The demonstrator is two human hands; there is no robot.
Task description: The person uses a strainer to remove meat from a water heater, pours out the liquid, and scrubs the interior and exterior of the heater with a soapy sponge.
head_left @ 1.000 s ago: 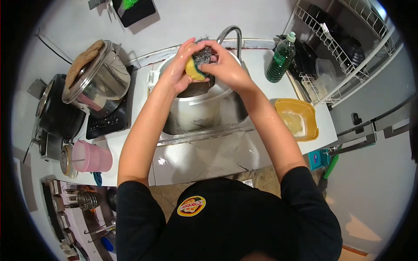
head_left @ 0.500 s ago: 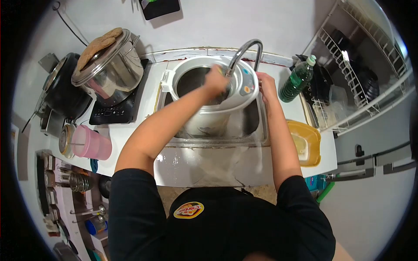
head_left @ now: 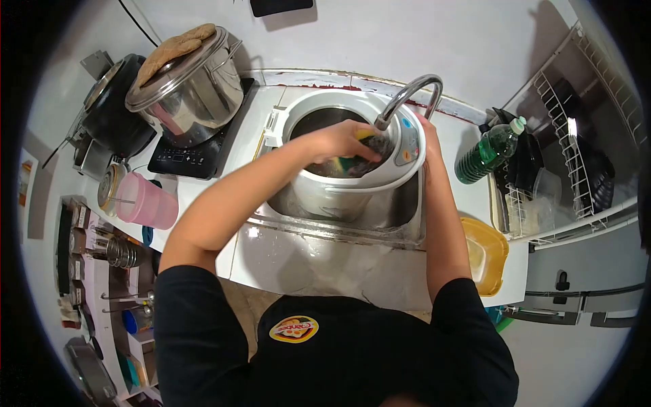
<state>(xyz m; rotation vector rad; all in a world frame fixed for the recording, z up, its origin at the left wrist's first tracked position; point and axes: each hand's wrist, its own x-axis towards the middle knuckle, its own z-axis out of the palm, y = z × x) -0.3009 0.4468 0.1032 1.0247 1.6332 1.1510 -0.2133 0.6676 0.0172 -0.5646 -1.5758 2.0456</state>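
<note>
A white rice cooker body (head_left: 339, 193) with a grey button panel (head_left: 408, 140) stands tilted in the metal sink (head_left: 400, 211). My left hand (head_left: 339, 141) is inside its dark opening, fingers curled on a sponge (head_left: 364, 134) that shows yellow and green beside them. My right hand (head_left: 429, 139) grips the cooker's outer right side, with its fingertips partly hidden. Over the cooker's rim arches the metal faucet (head_left: 415, 85), its spout just above my left fingers.
Left of the sink, a steel pot (head_left: 193, 95) with an oven mitt (head_left: 176, 51) rests on a black induction cooker (head_left: 180, 159). A pink pitcher (head_left: 149, 202) is near the counter edge. To the right are a green bottle (head_left: 489, 152), a yellow basin (head_left: 498, 261) and a dish rack (head_left: 563, 129).
My left hand has shifted within the cooker's opening, and the sponge's yellow and green now show. My right hand stays at the cooker's side. The whole view has shifted and turned slightly.
</note>
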